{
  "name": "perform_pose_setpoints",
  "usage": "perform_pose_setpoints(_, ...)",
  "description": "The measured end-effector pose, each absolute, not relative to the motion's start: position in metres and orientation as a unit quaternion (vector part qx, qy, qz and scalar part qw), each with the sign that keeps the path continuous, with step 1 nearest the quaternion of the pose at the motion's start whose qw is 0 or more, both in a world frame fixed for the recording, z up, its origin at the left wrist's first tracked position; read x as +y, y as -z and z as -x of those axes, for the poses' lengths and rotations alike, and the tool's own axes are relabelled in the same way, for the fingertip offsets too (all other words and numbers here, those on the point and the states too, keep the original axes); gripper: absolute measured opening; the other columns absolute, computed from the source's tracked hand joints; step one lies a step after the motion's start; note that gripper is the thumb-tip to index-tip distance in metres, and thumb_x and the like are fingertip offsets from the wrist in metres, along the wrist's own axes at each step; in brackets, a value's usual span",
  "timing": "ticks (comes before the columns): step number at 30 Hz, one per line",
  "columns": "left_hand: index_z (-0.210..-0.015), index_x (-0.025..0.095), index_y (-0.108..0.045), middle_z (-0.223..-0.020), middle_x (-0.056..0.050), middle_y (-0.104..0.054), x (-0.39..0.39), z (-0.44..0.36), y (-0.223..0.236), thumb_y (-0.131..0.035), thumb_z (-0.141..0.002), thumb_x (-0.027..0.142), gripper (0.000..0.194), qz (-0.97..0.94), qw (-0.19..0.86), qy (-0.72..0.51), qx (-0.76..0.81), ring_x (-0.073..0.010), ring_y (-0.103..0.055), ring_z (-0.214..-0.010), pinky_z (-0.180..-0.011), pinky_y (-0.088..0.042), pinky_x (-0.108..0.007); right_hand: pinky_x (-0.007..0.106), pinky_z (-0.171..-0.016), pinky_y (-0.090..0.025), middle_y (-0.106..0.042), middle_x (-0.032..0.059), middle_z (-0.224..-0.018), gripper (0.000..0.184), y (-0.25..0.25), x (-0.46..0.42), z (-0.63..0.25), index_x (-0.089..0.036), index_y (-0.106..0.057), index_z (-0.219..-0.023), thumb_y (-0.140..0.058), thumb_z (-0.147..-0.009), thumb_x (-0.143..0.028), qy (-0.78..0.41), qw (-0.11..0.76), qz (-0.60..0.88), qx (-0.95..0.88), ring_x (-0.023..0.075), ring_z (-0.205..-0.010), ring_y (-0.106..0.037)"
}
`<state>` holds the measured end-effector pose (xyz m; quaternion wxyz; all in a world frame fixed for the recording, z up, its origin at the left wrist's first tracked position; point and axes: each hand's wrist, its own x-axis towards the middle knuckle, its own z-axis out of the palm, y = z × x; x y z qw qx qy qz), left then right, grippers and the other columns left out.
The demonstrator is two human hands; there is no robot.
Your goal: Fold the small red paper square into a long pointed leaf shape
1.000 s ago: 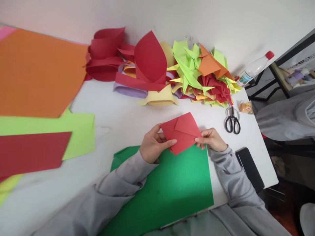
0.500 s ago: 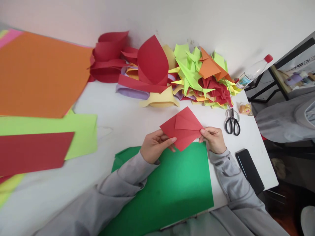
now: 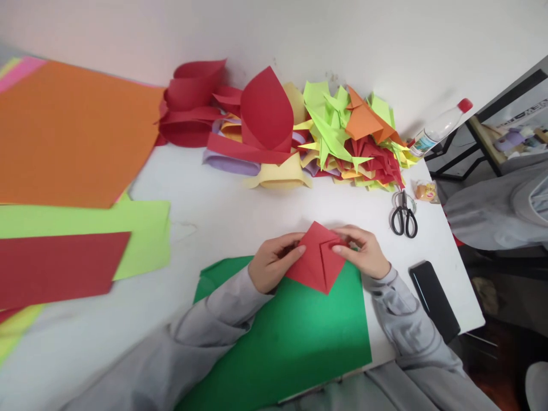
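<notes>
Left hand and right hand had the red paper pinched near opposite edges, decent stretch of table beyond.

Hands hold folded red paper, partly over green sheet.

A whitish wall, bearing small dark marks, rose behind the white table. To the table's right stood a black-framed stand with a wooden board; soft light lay across the table.
</notes>
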<state>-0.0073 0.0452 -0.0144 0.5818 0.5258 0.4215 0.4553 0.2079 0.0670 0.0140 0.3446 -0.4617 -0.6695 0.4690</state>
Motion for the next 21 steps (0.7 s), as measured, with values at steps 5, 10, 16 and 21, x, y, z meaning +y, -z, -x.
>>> perform_pose_setpoints(5, -0.09, 0.014, -0.07, -0.082, -0.007, -0.069, 0.046, 0.007, 0.016, -0.063, -0.078, 0.032, 0.022, -0.586, 0.535, -0.434, 0.427, -0.0181, -0.06, -0.074, -0.066, -0.047, -0.027, 0.023, -0.054, -0.039, -0.055, -0.002, -0.064, 0.023, -0.008, 0.063, -0.204, -0.017, -0.063, -0.077, -0.069, -0.072, -0.038, -0.506, 0.305, 0.505, -0.629, 0.0095, -0.055, -0.046)
perform_pose_setpoints(10, -0.093, 0.015, -0.07, -0.083, -0.008, -0.069, 0.049, 0.008, 0.019, -0.061, -0.079, 0.033, 0.025, -0.619, 0.527, -0.409, 0.415, -0.0182, -0.061, -0.073, -0.065, -0.047, -0.027, 0.022, -0.053, -0.037, -0.056, -0.0021, -0.066, 0.026, -0.003, 0.063, -0.204, -0.016, -0.062, -0.083, -0.068, -0.074, -0.04, -0.551, 0.267, 0.471, -0.636, 0.0086, -0.055, -0.045)
perform_pose_setpoints(16, -0.09, 0.016, -0.069, -0.082, -0.007, -0.07, 0.052, 0.01, 0.017, -0.059, -0.08, 0.034, 0.023, -0.642, 0.528, -0.383, 0.402, -0.0189, -0.062, -0.074, -0.067, -0.049, -0.028, 0.021, -0.048, -0.034, -0.05, -0.0038, -0.058, 0.032, -0.006, 0.062, -0.199, -0.017, -0.058, -0.067, -0.067, -0.072, -0.047, -0.542, 0.251, 0.483, -0.64, 0.0076, -0.05, -0.04)
perform_pose_setpoints(21, -0.083, 0.016, -0.071, -0.075, -0.006, -0.069, 0.053, 0.01, 0.017, -0.058, -0.08, 0.032, 0.02, -0.634, 0.539, -0.39, 0.394, -0.0172, -0.061, -0.068, -0.062, -0.048, -0.026, 0.021, -0.046, -0.033, -0.053, -0.0023, -0.057, 0.031, -0.005, 0.061, -0.199, -0.016, -0.062, -0.067, -0.066, -0.074, -0.046, -0.514, 0.253, 0.49, -0.658, 0.0079, -0.049, -0.041)
